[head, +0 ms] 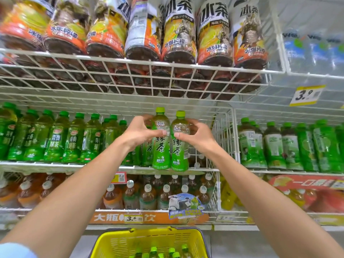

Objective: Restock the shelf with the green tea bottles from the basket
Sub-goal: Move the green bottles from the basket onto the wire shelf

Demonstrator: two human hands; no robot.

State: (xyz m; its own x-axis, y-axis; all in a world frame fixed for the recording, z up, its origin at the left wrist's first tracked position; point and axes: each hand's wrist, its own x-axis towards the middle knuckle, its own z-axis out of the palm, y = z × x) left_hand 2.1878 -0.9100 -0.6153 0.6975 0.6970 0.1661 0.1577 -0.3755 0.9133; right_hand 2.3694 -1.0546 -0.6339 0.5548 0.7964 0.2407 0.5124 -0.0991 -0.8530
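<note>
Two green tea bottles stand upright side by side at the front edge of the middle wire shelf [204, 170]. My left hand [138, 132] grips the left bottle [161, 146] near its shoulder. My right hand [195, 134] grips the right bottle [179, 149] the same way. Behind them more green tea bottles [147, 151] fill the same section. The yellow basket [119, 243] sits low in front of me, with several green-capped bottles [154, 251] inside.
Green plum tea bottles [55, 138] line the shelf to the left. A white wire divider [225, 138] closes the section on the right, with other green drinks [290, 148] beyond. Lemon iced tea bottles [178, 34] lie on the rack above. Brown tea bottles [149, 194] stand below.
</note>
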